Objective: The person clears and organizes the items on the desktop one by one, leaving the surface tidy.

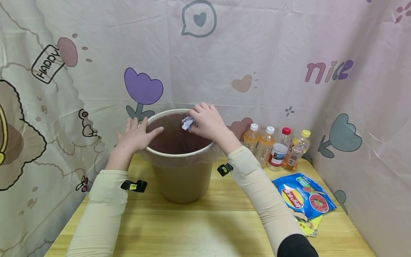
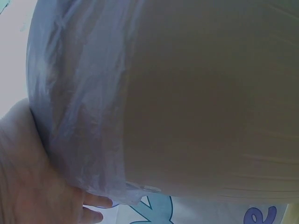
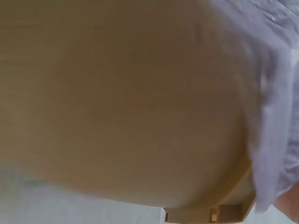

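A brown trash bin [image 1: 183,182] stands upright on the wooden table, lined with a clear plastic bag [image 2: 88,98] folded over its pale rim. My left hand [image 1: 134,137] rests on the left side of the rim with its fingers spread and straight. Over the opening, at the right side, my right hand [image 1: 207,121] pinches a crumpled piece of paper [image 1: 187,122], white with bluish marks. In the right wrist view the bin's wall [image 3: 131,102] fills most of the picture, and only a sliver of my right hand [image 3: 288,203] shows at the edge.
Several plastic bottles, among them a red-capped bottle [image 1: 278,150], stand in a row at the table's back right. Nearer lies a blue chip bag [image 1: 305,195] on top of a yellow packet [image 1: 309,226]. A printed curtain [image 1: 205,64] hangs behind the wooden table [image 1: 189,228].
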`<move>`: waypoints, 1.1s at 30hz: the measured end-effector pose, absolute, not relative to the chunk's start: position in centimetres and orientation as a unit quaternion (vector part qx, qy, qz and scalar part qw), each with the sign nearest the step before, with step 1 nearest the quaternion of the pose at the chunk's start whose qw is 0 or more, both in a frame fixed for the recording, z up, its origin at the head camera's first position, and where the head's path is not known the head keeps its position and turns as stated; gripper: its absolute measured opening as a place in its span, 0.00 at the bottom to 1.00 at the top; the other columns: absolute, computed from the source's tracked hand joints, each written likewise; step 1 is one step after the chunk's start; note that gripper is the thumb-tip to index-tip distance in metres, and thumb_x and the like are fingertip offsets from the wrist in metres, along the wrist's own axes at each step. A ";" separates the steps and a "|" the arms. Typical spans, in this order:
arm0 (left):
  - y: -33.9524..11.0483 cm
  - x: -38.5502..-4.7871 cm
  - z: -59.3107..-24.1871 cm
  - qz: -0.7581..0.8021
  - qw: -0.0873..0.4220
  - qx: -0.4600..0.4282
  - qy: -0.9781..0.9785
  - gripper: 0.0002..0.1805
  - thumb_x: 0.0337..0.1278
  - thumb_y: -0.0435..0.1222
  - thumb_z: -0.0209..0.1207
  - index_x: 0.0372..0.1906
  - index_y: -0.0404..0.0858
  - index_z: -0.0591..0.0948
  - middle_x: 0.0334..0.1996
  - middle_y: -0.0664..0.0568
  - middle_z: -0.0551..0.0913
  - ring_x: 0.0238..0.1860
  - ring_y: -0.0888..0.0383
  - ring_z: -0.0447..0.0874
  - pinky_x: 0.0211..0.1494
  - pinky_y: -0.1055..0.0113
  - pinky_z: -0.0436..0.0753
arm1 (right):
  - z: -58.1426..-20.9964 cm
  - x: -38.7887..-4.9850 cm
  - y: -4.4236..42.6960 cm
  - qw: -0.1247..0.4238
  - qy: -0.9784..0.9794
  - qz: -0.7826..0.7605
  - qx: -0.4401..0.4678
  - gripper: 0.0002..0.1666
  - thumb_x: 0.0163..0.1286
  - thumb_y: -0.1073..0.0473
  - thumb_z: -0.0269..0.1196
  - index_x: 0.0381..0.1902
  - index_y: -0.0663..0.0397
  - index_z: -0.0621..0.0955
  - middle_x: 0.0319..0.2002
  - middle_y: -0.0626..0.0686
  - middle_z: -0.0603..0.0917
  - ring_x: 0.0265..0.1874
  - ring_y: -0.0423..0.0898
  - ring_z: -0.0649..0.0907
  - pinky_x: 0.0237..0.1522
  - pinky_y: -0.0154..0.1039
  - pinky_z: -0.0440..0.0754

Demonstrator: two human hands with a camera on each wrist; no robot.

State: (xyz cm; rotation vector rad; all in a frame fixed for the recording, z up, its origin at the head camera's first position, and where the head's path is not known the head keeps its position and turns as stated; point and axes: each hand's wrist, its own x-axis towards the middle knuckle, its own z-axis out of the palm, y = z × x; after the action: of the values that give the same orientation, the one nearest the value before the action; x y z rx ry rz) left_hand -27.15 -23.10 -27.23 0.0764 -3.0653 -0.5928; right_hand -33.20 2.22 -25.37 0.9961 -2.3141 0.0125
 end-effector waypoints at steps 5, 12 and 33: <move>-23.1 -27.0 -27.2 -0.190 0.006 0.023 -0.982 0.59 0.55 0.77 0.29 0.78 0.38 0.38 0.76 0.28 0.32 0.75 0.32 0.19 0.66 0.22 0.31 | -25.6 -33.2 2.4 0.296 -0.878 0.003 0.377 0.22 0.63 0.51 0.64 0.55 0.46 0.80 0.49 0.50 0.82 0.53 0.51 0.76 0.57 0.50 0.73; -23.2 -27.1 -27.2 -0.190 0.007 0.021 -0.982 0.59 0.55 0.77 0.29 0.78 0.39 0.38 0.75 0.28 0.31 0.75 0.32 0.18 0.66 0.22 0.31 | -25.8 -32.8 2.9 0.299 -0.878 0.011 0.374 0.21 0.64 0.50 0.64 0.55 0.45 0.80 0.48 0.50 0.82 0.54 0.51 0.76 0.56 0.50 0.73; -23.2 -27.1 -27.2 -0.188 0.002 0.018 -0.982 0.58 0.57 0.76 0.28 0.78 0.38 0.37 0.75 0.28 0.30 0.75 0.32 0.17 0.67 0.23 0.31 | -26.9 -31.2 7.1 0.366 -0.856 0.057 0.360 0.17 0.62 0.52 0.65 0.48 0.47 0.83 0.42 0.49 0.82 0.49 0.51 0.78 0.46 0.48 0.75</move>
State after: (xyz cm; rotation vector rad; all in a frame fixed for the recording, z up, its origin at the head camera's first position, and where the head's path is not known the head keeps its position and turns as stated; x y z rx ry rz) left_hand -27.13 -23.21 -27.15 0.0563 -3.0817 -0.5885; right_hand -31.15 7.09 -26.92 0.9262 -2.2002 0.1475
